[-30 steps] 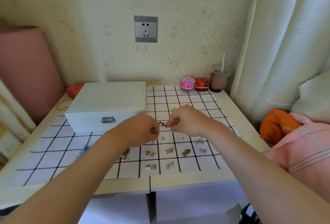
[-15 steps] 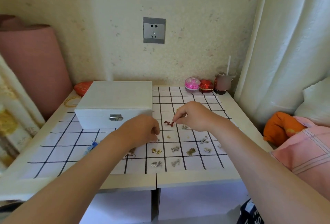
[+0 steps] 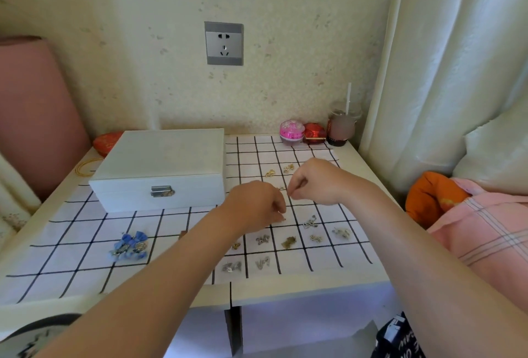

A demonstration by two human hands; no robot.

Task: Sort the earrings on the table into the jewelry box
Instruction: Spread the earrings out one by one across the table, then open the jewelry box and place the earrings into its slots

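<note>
Jewelry box (image 3: 163, 163) sits shut and latched at the back left of the worktop (image 3: 314, 282), so nothing can go in yet. Earrings (image 3: 288, 242) lie in small sets, one per square of the checked mat (image 3: 71, 255), probably to keep pairs together. Right hand (image 3: 317, 183) hovers over the middle squares with thumb and forefinger pinched together; can't tell if an earring is between them. Left hand (image 3: 254, 206) is beside it, fingers (image 3: 276, 207) curled down at the mat; can't tell if they hold anything.
</note>
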